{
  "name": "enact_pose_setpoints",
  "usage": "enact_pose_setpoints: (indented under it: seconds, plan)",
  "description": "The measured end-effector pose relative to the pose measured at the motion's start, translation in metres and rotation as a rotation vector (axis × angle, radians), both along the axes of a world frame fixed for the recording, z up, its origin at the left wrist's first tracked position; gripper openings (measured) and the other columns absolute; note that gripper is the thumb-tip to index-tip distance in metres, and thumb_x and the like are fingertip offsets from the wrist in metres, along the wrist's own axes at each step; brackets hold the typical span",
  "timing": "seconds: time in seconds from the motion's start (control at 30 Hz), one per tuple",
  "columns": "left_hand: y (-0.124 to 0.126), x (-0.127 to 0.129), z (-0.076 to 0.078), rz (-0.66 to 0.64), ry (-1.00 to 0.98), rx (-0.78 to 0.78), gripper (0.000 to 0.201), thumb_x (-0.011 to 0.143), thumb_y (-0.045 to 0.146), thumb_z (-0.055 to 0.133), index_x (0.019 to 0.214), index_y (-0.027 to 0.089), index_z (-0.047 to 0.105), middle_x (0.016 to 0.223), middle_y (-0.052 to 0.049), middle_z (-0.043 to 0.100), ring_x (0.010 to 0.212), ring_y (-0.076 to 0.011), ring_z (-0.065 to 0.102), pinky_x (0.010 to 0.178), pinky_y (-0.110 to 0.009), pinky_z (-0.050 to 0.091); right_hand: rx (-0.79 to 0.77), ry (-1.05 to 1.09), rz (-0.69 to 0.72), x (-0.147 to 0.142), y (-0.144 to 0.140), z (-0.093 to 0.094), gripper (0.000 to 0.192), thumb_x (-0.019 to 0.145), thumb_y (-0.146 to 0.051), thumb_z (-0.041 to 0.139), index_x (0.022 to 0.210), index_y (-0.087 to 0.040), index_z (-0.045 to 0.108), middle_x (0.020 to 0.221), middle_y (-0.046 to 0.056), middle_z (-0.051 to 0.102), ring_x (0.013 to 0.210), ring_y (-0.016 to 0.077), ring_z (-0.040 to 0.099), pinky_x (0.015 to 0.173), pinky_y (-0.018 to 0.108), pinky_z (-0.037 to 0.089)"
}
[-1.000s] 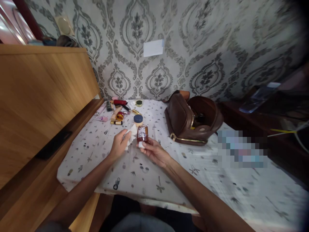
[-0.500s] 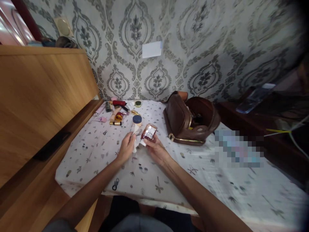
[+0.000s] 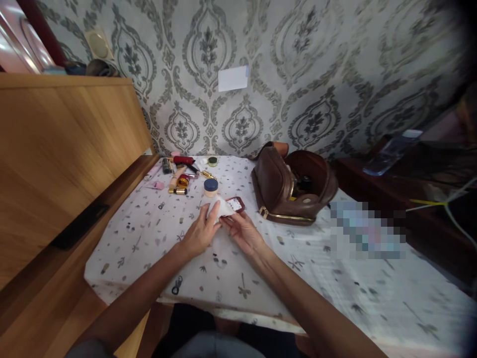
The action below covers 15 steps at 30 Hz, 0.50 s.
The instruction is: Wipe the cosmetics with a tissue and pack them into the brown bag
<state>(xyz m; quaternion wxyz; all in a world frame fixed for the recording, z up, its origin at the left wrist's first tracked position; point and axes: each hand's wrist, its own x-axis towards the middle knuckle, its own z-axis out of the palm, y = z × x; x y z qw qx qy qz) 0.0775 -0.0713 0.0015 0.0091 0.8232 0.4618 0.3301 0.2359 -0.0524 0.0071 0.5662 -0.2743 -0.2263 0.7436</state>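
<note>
My left hand (image 3: 201, 234) is closed on a crumpled white tissue (image 3: 220, 206), pressing it over one end of a small flat red-rimmed case. That case (image 3: 236, 204) has a shiny pale face with dark marks; the tissue hides part of it. Held from below and the right side, it rests in the fingers of my right hand (image 3: 246, 233). Just beyond both hands stands a small jar with a dark blue lid (image 3: 210, 185). A brown leather bag (image 3: 274, 184) sits open to the right of my right hand.
Several cosmetics lie at the back left, among them a red tube (image 3: 183, 160), an amber jar (image 3: 183, 180) and a black-and-gold lipstick (image 3: 178, 191). A wooden cabinet (image 3: 74, 134) borders the left. A clear plastic bottle (image 3: 391, 154) lies at the right, near a blurred patch (image 3: 368, 231).
My left hand has moved right, bringing the tissue from beside the case onto it. The case has tilted flatter, and my right hand's fingers have shifted beneath it.
</note>
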Motion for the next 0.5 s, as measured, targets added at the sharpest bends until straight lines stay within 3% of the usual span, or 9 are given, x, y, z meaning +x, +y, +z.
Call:
enact_pose_setpoints:
  seconds: [0.13, 0.23, 0.37, 0.5]
  plan:
    - [0.011, -0.016, 0.0, 0.089, 0.285, 0.012, 0.048, 0.099, 0.041, 0.043, 0.144, 0.025, 0.037, 0.123, -0.015, 0.053, 0.101, -0.0273, 0.066, 0.075, -0.033, 0.055, -0.051, -0.044, 0.061, -0.001, -0.002, 0.002, 0.048, 0.062, -0.024, 0.087, 0.101, -0.027, 0.059, 0.086, -0.005, 0.073, 0.074, 0.0135, 0.07, 0.066, 0.024, 0.055]
    - [0.016, -0.03, 0.009, 0.061, 0.392, 0.001, 0.048, 0.098, 0.049, 0.042, 0.14, 0.024, 0.045, 0.117, -0.015, 0.057, 0.094, -0.0257, 0.068, 0.072, -0.03, 0.054, -0.104, -0.082, 0.18, 0.003, -0.001, 0.006, 0.033, 0.073, -0.04, 0.079, 0.094, -0.023, 0.059, 0.078, -0.001, 0.073, 0.063, 0.0131, 0.068, 0.051, 0.019, 0.047]
    - [0.017, -0.038, 0.022, -0.035, 0.426, 0.005, 0.048, 0.097, 0.055, 0.041, 0.129, 0.022, 0.054, 0.114, -0.016, 0.059, 0.09, -0.0237, 0.068, 0.069, -0.028, 0.053, -0.17, -0.111, 0.317, 0.005, 0.002, 0.003, 0.03, 0.083, -0.046, 0.067, 0.077, -0.018, 0.058, 0.068, 0.002, 0.07, 0.04, 0.0068, 0.048, 0.035, 0.018, 0.027]
    - [0.016, -0.032, 0.03, -0.011, 0.388, -0.006, 0.045, 0.096, 0.055, 0.041, 0.113, 0.019, 0.061, 0.102, -0.013, 0.063, 0.075, -0.0186, 0.067, 0.065, -0.026, 0.051, -0.148, -0.079, 0.323, 0.0, 0.003, -0.007, 0.03, 0.078, -0.043, 0.074, 0.074, -0.018, 0.057, 0.062, 0.0, 0.065, 0.039, 0.0049, 0.04, 0.035, 0.018, 0.026]
